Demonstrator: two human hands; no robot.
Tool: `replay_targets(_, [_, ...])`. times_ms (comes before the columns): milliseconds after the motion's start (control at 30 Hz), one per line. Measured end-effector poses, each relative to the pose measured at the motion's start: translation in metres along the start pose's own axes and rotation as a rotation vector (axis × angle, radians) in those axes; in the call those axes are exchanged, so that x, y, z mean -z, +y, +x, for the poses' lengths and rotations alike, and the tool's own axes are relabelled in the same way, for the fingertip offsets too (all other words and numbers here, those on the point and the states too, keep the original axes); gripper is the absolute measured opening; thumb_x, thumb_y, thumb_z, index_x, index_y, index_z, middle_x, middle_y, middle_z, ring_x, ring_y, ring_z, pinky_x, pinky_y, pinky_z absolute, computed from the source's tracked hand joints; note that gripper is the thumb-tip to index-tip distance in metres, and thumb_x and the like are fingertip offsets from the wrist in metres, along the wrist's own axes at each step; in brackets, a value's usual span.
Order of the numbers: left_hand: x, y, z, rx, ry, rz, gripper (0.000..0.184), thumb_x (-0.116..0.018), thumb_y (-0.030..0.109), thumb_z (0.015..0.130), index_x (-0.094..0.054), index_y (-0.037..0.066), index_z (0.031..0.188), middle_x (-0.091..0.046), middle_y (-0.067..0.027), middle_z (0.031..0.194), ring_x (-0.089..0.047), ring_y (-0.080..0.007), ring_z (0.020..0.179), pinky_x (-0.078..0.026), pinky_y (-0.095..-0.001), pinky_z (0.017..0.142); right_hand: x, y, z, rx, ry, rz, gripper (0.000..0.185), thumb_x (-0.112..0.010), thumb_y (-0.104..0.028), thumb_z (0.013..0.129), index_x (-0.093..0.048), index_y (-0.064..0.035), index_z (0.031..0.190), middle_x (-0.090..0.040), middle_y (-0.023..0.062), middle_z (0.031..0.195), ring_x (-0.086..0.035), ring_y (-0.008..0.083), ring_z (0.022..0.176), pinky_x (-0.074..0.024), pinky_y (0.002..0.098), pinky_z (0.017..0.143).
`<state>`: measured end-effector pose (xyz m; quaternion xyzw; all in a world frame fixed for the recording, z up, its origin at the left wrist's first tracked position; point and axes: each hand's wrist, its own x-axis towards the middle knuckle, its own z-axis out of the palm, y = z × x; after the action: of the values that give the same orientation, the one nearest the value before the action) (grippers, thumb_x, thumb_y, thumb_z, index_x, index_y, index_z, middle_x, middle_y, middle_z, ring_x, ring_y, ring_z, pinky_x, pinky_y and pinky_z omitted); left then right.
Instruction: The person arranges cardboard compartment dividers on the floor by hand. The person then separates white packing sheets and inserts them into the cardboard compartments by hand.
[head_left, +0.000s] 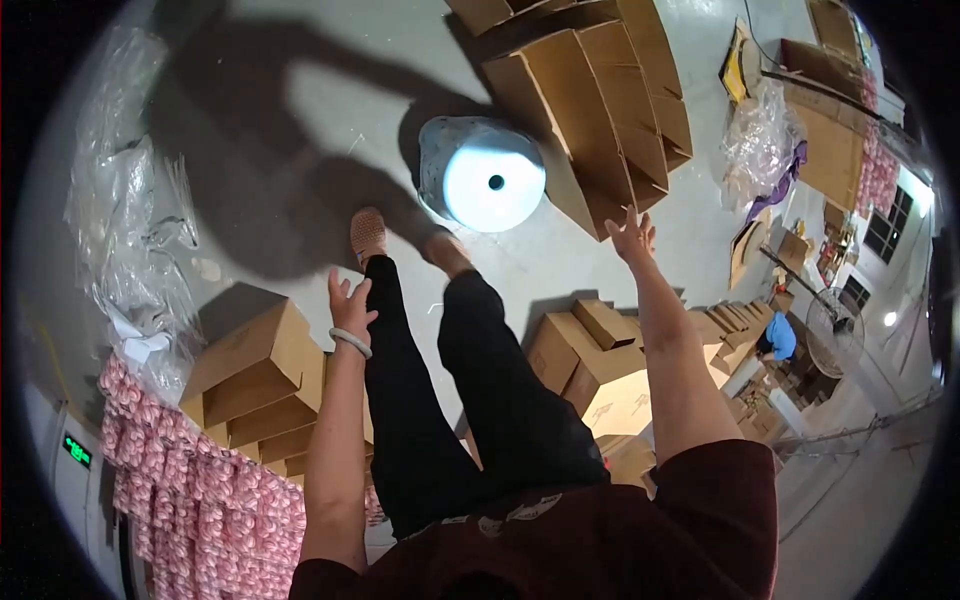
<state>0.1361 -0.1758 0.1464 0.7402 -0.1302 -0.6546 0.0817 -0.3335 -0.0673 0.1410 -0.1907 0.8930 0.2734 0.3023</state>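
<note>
My left hand (351, 305), a pale bangle at its wrist, is held out over the grey floor with its fingers apart and nothing in them. It is beside my left trouser leg. My right hand (634, 239) reaches forward, fingers spread, by the near corner of an open cardboard box (572, 95). Whether its fingertips touch the cardboard, I cannot tell. Between the box and my feet stands a large white roll (470, 200) on its end, a dark core hole on top and a translucent wrap round its side.
Stacked cardboard boxes stand on the left (245, 365) and right (575, 350) of my legs. Crumpled clear plastic (135, 220) lies far left, above pink-patterned packs (200, 480). More plastic (765, 140), a standing fan (835, 330) and a person in blue (779, 337) are at right.
</note>
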Motion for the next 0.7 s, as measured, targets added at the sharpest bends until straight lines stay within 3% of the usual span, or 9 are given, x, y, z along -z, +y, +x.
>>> replay_targets(100, [-0.019,0.008,-0.011,0.020,-0.177,0.047,0.079,-0.061,0.024,0.080,-0.011,0.017,0.141,-0.022,-0.0192,0.141,-0.029,-0.0379,0.125,-0.036,-0.0527,0.089,0.002,0.014,0.005,-0.067,0.007,-0.007,0.072,-0.050,-0.053,0.080,-0.019,-0.0272,0.139,-0.012,0.0103,0.146,-0.011,0.0360,0.133,-0.0250,0.0545,0.100])
replay_targets(167, [-0.037,0.005,-0.018,0.053,-0.280,0.078,0.078,-0.062,0.025,0.080,-0.013,0.016,0.140,-0.026,-0.0181,0.139,-0.033,-0.0357,0.123,-0.037,-0.0512,0.089,-0.007,0.030,0.030,0.048,0.149,0.013,0.071,-0.050,-0.050,0.080,-0.020,-0.0244,0.139,-0.017,0.0127,0.144,-0.015,0.0364,0.131,-0.0268,0.0537,0.100])
replay_targets(267, [-0.034,-0.032,-0.022,0.094,-0.441,0.064,0.079,-0.064,0.025,0.077,-0.016,0.016,0.140,-0.035,-0.0144,0.133,-0.040,-0.0265,0.116,-0.043,-0.0456,0.083,-0.037,0.027,0.053,0.387,0.551,0.148,0.066,-0.056,-0.035,0.079,-0.029,-0.0132,0.135,-0.036,0.0196,0.132,-0.032,0.0395,0.121,-0.0320,0.0455,0.098])
replay_targets(400, [-0.073,-0.047,-0.037,0.157,-0.551,0.125,0.081,-0.064,0.023,0.078,-0.012,0.015,0.140,-0.032,-0.0155,0.136,-0.039,-0.0266,0.119,-0.047,-0.0427,0.077,-0.026,-0.002,0.113,0.834,0.828,0.257,0.063,-0.056,-0.027,0.079,-0.030,-0.0039,0.131,-0.045,0.0231,0.119,-0.045,0.0398,0.107,-0.0366,0.0450,0.093])
replay_targets(500, [-0.091,-0.068,-0.033,0.229,-0.538,0.049,0.093,-0.068,0.024,0.075,-0.003,0.016,0.141,-0.027,-0.0150,0.138,-0.033,-0.0303,0.123,-0.049,-0.0419,0.073,-0.005,-0.031,0.100,0.691,0.533,0.381,0.069,-0.058,-0.031,0.079,-0.026,-0.0025,0.133,-0.045,0.0253,0.121,-0.045,0.0407,0.110,-0.0378,0.0449,0.092])
replay_targets(567, [-0.103,-0.068,-0.031,0.283,-0.517,0.041,0.098,-0.071,0.024,0.073,0.000,0.016,0.141,-0.029,-0.0144,0.137,-0.028,-0.0328,0.126,-0.049,-0.0447,0.074,0.003,-0.053,0.080,0.577,0.254,0.404,0.084,-0.055,-0.052,0.079,-0.018,-0.0050,0.138,-0.043,0.0254,0.126,-0.043,0.0397,0.115,-0.0352,0.0410,0.096])
replay_targets(600, [-0.109,-0.067,-0.031,0.282,-0.480,0.004,0.100,-0.073,0.023,0.069,-0.004,0.018,0.140,-0.030,-0.0147,0.135,-0.039,-0.0271,0.115,-0.048,-0.0452,0.072,0.003,-0.056,0.074,0.582,0.241,0.408,0.084,-0.055,-0.052,0.079,-0.018,-0.0050,0.138,-0.043,0.0254,0.126,-0.043,0.0397,0.115,-0.0352,0.0410,0.096])
replay_targets(667, [-0.118,-0.068,-0.021,0.275,-0.421,0.014,0.100,-0.073,0.023,0.070,-0.003,0.020,0.140,-0.033,-0.0117,0.133,-0.038,-0.0275,0.116,-0.048,-0.0469,0.071,-0.003,-0.059,0.062,0.629,0.146,0.097,0.095,-0.051,-0.064,0.075,-0.010,-0.0085,0.140,-0.048,0.0256,0.121,-0.047,0.0412,0.111,-0.0379,0.0432,0.093])
replay_targets(700, [-0.120,-0.065,-0.017,0.258,-0.449,-0.005,0.096,-0.072,0.024,0.072,-0.003,0.019,0.139,-0.033,-0.0139,0.132,-0.026,-0.0390,0.125,-0.048,-0.0485,0.074,-0.003,-0.059,0.053,0.634,0.132,0.100,0.095,-0.051,-0.064,0.075,-0.010,-0.0085,0.140,-0.048,0.0256,0.121,-0.047,0.0412,0.111,-0.0379,0.0432,0.093])
